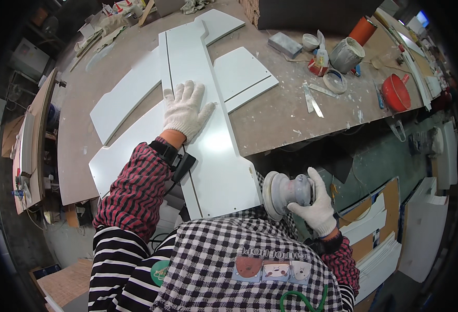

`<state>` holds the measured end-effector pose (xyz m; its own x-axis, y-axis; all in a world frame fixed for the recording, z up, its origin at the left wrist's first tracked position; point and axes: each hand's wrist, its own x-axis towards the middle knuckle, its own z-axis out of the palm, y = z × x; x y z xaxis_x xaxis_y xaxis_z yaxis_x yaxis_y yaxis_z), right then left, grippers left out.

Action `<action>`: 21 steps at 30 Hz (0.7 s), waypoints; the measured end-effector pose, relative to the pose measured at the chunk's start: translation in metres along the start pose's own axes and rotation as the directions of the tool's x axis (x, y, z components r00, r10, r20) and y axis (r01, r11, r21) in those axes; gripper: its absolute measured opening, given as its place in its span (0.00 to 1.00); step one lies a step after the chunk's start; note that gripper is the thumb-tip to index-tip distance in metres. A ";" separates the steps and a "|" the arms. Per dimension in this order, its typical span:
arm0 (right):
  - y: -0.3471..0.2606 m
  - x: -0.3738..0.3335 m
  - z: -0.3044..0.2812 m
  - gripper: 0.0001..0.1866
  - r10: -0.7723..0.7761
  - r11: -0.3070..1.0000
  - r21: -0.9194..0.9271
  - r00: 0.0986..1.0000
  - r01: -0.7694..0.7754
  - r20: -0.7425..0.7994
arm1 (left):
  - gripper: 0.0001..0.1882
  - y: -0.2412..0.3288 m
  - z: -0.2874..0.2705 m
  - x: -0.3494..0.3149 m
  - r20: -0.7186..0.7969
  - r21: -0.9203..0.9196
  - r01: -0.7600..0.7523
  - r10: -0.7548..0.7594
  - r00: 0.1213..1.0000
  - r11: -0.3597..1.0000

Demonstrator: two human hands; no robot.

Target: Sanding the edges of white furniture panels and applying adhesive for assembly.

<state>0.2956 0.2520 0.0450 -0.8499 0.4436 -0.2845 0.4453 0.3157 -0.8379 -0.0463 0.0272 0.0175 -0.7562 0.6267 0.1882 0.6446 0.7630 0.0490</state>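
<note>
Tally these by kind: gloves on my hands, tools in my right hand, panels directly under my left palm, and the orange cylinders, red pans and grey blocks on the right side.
White gloves: 2, on the left hand and right hand
Round sander: 1
White panel: 1
Orange cylinder: 1
Red pan: 1
Grey block: 1
Total: 7

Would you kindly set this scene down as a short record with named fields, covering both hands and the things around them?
Left hand: white glove, fingers spread, flat on the long white panel
Right hand: white glove, gripping a round sander
Sander position: beside the long white panel's near right edge; contact hard to tell
Other panels: white, lying around the long one
Table: brown, paint-spotted
Right side of table: grey can, red pan, metal strips
</note>
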 end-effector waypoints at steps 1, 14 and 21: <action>-0.003 -0.001 0.004 0.54 -0.011 1.000 0.001 0.999 0.011 0.030 | 0.33 -0.001 0.001 -0.002 -0.021 -0.004 -0.005 0.005 1.000 1.000; -0.042 0.022 0.014 0.45 -0.243 0.951 -0.168 0.963 0.260 0.120 | 0.32 0.005 -0.013 0.003 0.056 -0.058 0.027 -0.024 0.998 0.998; -0.040 0.023 0.008 0.44 -0.252 0.932 -0.234 0.958 0.278 0.137 | 0.33 0.006 -0.016 0.002 0.036 -0.077 0.012 -0.010 0.999 0.997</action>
<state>0.2565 0.2429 0.0679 -0.9649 0.2306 -0.1253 0.2442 0.6138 -0.7508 -0.0421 0.0307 0.0337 -0.7659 0.6246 0.1524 0.6419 0.7563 0.1264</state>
